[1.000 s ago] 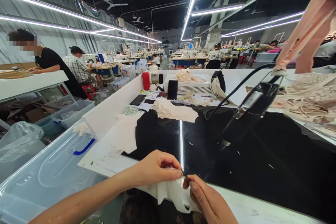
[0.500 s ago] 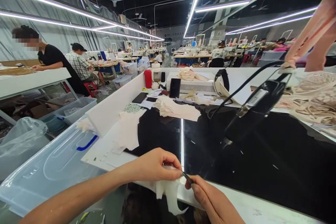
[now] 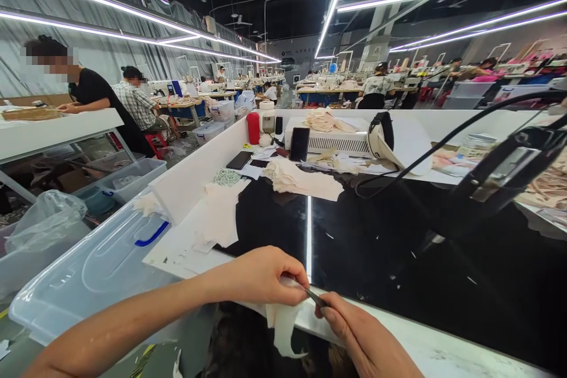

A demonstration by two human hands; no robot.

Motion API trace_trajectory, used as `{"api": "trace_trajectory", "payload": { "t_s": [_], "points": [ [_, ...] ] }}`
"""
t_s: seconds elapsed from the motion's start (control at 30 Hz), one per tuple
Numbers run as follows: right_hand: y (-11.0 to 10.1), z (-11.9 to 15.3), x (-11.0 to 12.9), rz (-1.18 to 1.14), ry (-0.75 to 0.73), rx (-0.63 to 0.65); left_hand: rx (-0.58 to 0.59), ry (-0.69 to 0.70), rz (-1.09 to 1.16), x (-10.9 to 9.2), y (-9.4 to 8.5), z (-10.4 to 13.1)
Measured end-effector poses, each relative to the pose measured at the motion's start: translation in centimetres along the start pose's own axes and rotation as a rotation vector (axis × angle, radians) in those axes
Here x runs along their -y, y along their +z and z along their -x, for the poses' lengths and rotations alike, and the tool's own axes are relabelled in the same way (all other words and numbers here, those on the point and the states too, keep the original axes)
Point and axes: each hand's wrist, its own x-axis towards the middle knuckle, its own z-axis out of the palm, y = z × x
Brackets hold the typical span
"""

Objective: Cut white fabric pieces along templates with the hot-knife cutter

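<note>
The left hand (image 3: 261,274) is closing around a thin cream fabric piece (image 3: 284,331), pinching it between thumb and fingers, while its loose end is dangling past the near edge of the tabletop (image 3: 434,336). The right hand (image 3: 354,325) is gripping a slim dark metal tool (image 3: 315,297) — its type is too small to tell — and its narrow end is meeting the fabric right at the left fingertips.

That closeness is creating the main risk: if the right hand is pushing too hard or slipping sideways, the point could be jabbing a fingertip or snagging the cloth. The left fingers are hiding the contact spot, so a misplaced tip could be going unseen. With the loose end hanging unsupported, a weak pinch could be letting the piece slide down toward the floor.

Beyond the hands, a stack of cut cream fabric (image 3: 305,180) is lying at the far edge of the glossy black surface (image 3: 274,224), and more cream pieces (image 3: 221,212) are spreading to its left, beside a pale green cord bundle (image 3: 227,176). A black corded device (image 3: 500,171) is hanging over the right side; an arm reaching that way could be bumping it or catching its cable (image 3: 443,143).
</note>
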Motion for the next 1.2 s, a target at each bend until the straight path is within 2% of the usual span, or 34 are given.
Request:
{"api": "trace_trajectory", "payload": {
  "t_s": [0.27, 0.43, 0.63, 0.83, 0.97, 1.07, 1.2],
  "points": [
    [0.1, -0.2, -0.9, -0.014, 0.000, 0.115, -0.001, 0.043, -0.052, -0.2, -0.1, 0.0],
    [0.1, -0.1, -0.8, -0.012, 0.001, 0.077, 0.014, 0.057, -0.073, -0.4, -0.2, 0.0],
    [0.3, -0.3, -1.1, -0.004, 0.002, 0.111, 0.017, 0.065, -0.095, -0.1, -0.2, 0.0],
    [-0.1, -0.3, -0.9, -0.054, -0.010, 0.099, 0.014, 0.031, -0.024, 0.0, 0.0, -0.1],
    [-0.8, 0.0, -2.5, -0.030, 0.043, -0.048, 0.024, 0.016, -0.005, 0.4, 0.0, -0.1],
    [-2.5, 0.2, -4.7, 0.175, 0.053, -0.162, 0.031, 0.009, 0.024, 1.0, -0.2, -0.1],
    [-5.9, -0.3, -7.8, 0.520, -0.133, -0.300, 0.055, -0.012, 0.112, 1.1, -0.5, -0.1]
  ]
}}
